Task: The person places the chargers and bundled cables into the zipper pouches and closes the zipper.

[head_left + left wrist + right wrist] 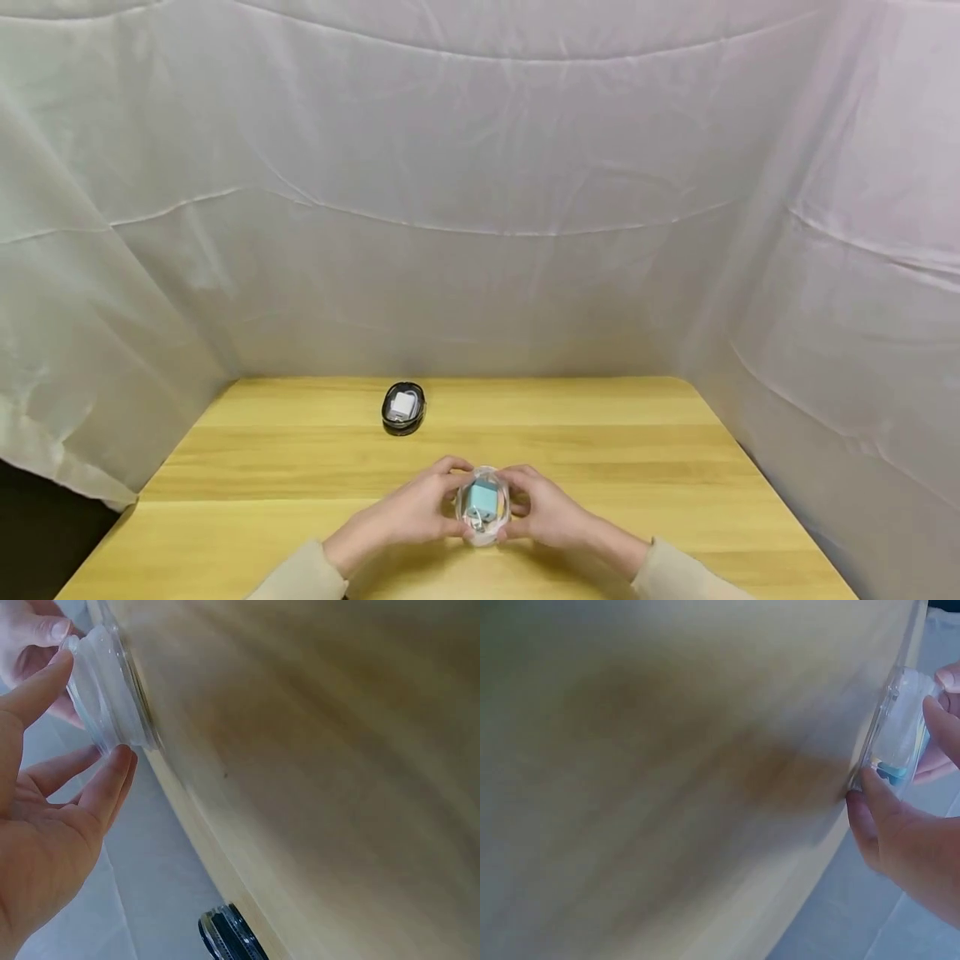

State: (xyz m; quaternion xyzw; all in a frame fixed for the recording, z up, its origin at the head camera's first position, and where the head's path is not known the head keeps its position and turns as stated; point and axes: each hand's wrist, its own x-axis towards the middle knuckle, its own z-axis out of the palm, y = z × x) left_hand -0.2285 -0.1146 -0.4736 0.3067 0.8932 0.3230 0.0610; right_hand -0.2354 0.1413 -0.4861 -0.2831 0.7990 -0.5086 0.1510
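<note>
A clear oval plastic case [483, 541] sits on the wooden table in front of me, with a light-blue charger block [482, 499] inside it. My left hand [423, 504] grips its left side, thumb at the near end and fingers at the far end. From the right, my right hand [551, 510] holds it in the same way. The left wrist view shows the clear case [109, 690] side-on, low against the tabletop, between thumb and fingertips. In the right wrist view, a bit of blue [891, 772] shows through the case wall.
Farther back and to the left stands a black-rimmed oval case [402, 426] with a white charger block [403, 404] in it. The wooden table [600, 433] has pale fabric curtains [480, 292] hanging behind it and along both sides.
</note>
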